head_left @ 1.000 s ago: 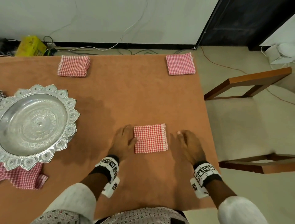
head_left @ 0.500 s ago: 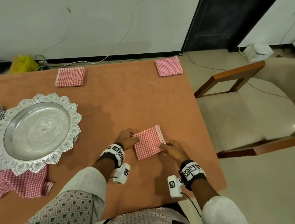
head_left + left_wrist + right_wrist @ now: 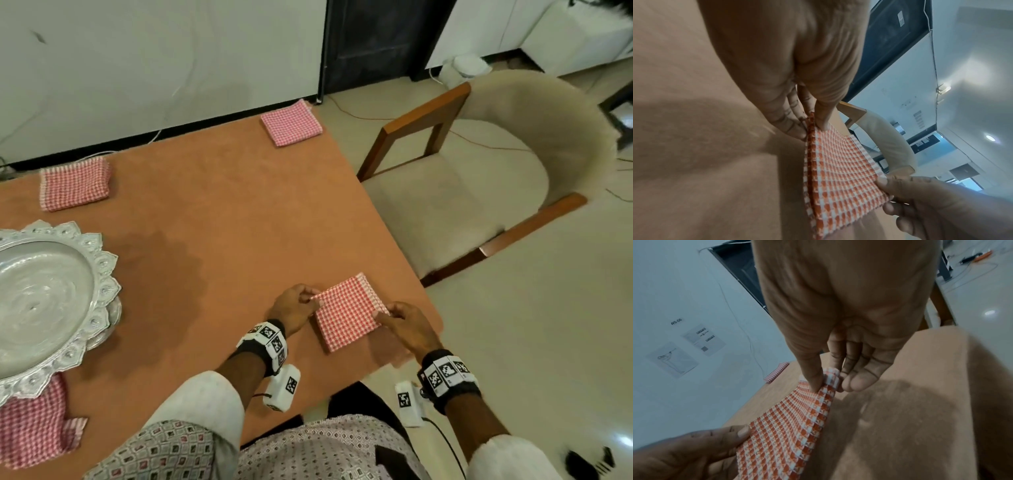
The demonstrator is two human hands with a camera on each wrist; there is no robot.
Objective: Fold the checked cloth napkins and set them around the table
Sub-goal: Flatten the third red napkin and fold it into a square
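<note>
Currently we hold one folded napkin (image 3: 347, 313) between both hands, near the right edge of the worktop (image 3: 219, 219). Our left hand (image 3: 293, 308) pinches its left corner: in the left wrist view the thumb lies on top of the cloth and the fingers (image 3: 789, 120) sit underneath. Our right hand (image 3: 407, 329) pinches the opposite, right corner in the same way, thumb above and fingers (image 3: 859, 378) below, as the right wrist view shows. The napkin is red and white checked, folded into a square of several layers, and turned at an angle to the worktop edge. In the wrist views the held corners are raised off the brown surface; we cannot tell whether the near corner touches it.

Two more folded napkins lie flat along the far edge of the worktop: one at the far left (image 3: 75, 183) and one at the far right corner (image 3: 291, 123), well apart from each other. A silver tray with a scalloped rim (image 3: 99, 270) stands at the left side of the worktop. A loose checked cloth (image 3: 34, 421) lies partly under its near rim. A wooden chair with a cream seat (image 3: 445, 205) stands just beside the worktop on the right.
</note>
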